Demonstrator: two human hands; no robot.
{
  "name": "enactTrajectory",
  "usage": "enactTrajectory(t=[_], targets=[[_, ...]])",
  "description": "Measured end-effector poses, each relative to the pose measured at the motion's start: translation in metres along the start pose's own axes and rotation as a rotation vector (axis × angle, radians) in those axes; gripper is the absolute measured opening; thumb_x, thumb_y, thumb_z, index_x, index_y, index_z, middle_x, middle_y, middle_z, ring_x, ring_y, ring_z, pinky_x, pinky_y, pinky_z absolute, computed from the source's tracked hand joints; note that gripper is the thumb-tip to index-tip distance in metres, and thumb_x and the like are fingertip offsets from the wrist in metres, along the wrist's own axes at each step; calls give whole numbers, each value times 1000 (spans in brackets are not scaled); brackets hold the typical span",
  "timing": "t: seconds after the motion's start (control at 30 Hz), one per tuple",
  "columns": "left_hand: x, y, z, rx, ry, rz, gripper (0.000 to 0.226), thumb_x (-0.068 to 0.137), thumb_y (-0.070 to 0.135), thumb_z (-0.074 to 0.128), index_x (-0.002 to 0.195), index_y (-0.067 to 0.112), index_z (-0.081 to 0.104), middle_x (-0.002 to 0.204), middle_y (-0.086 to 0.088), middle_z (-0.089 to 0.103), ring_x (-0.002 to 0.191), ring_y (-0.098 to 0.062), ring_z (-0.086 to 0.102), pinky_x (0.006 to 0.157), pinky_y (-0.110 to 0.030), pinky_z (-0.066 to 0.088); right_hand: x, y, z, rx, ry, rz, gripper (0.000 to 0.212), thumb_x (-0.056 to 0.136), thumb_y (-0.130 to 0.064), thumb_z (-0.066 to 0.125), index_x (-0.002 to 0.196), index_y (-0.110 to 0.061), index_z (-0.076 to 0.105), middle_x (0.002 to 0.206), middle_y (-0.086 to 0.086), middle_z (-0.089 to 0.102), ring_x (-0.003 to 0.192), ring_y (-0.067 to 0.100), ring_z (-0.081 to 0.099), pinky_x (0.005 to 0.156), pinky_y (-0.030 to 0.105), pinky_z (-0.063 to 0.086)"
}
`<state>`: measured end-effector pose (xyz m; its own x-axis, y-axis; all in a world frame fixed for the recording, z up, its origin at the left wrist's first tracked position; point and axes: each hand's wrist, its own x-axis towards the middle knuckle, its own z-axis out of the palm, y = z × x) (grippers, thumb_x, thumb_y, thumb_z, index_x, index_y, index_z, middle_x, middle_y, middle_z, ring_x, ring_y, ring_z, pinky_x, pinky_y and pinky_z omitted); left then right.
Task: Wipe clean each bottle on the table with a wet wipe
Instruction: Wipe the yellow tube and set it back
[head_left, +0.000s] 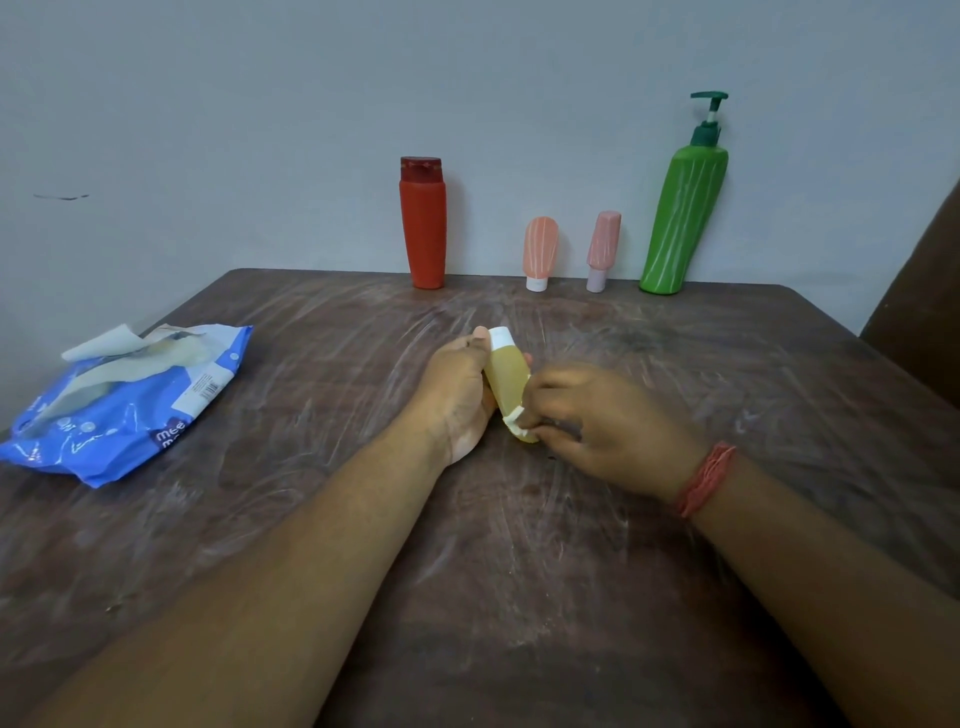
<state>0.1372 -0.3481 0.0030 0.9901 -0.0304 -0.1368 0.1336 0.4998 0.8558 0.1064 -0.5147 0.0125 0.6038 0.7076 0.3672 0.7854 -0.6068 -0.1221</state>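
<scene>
My left hand grips a small yellow bottle with a white cap, tilted with the cap pointing away from me, over the middle of the table. My right hand pinches a folded white wet wipe against the bottle's lower end. Along the wall at the back stand a red bottle, an orange tube, a pink tube and a tall green pump bottle.
A blue pack of wet wipes lies at the left of the brown table, its flap open and a wipe sticking out. A dark chair back stands at the right edge.
</scene>
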Motion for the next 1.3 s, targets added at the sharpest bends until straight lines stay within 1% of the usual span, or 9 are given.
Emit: enactTrajectory(t=[0.1,0.2,0.37,0.53,0.67,0.83,1.0,1.13,1.3], targets=[[2,-1,-1,-6,-3,3,39,110,24,39,136,-3,46,71,-10,73,82,-24,70,75,-40,61,-2,8,-1,-11,-68,4,7,85,-11,69,88,-17,68,103,-5,58,90,10,55,74,29,49],[2,-1,-1,-14,-6,5,37,110,24,39,134,-3,47,76,-13,71,90,-29,67,86,-46,59,-5,15,-2,-21,-63,31,9,84,-10,68,88,-17,68,102,-5,58,89,11,57,74,37,52],[3,-2,-2,-1,-11,3,32,109,26,40,125,0,51,75,-13,72,87,-27,68,90,-47,56,3,-2,4,1,-14,-95,5,85,-12,69,88,-16,69,99,-4,59,90,11,56,74,25,48],[2,0,-1,-6,-13,5,38,110,24,38,135,-4,45,70,-11,72,81,-24,70,71,-38,62,-3,12,0,2,17,36,10,81,-8,70,86,-16,68,98,-5,60,90,10,57,75,35,53],[2,-1,-1,12,-12,13,40,110,26,39,134,-4,47,75,-12,73,82,-24,70,77,-41,61,0,3,1,18,-25,-55,9,83,-10,67,87,-18,68,99,-6,59,91,12,57,75,30,51],[2,-1,-1,28,-3,21,44,110,26,38,140,-6,43,93,-21,70,94,-28,70,79,-43,61,-5,16,0,1,-2,63,10,83,-10,67,87,-19,67,98,-7,57,88,10,56,74,38,53],[1,-1,-2,19,-29,5,43,109,27,39,138,-5,45,87,-18,72,93,-28,70,87,-45,58,-1,1,1,60,9,-24,7,85,-12,68,88,-18,68,100,-7,59,91,9,57,76,27,51],[1,0,-1,9,-29,17,42,110,25,38,138,-6,45,96,-22,69,90,-26,71,76,-41,63,-3,11,3,53,42,111,10,84,-14,68,89,-22,64,99,-9,57,87,11,58,73,38,54],[0,0,-2,15,-47,12,46,109,26,40,142,-6,42,83,-14,75,89,-24,74,75,-40,62,-3,3,4,82,8,32,11,82,-12,67,88,-20,67,97,-10,57,88,10,57,74,32,52]])
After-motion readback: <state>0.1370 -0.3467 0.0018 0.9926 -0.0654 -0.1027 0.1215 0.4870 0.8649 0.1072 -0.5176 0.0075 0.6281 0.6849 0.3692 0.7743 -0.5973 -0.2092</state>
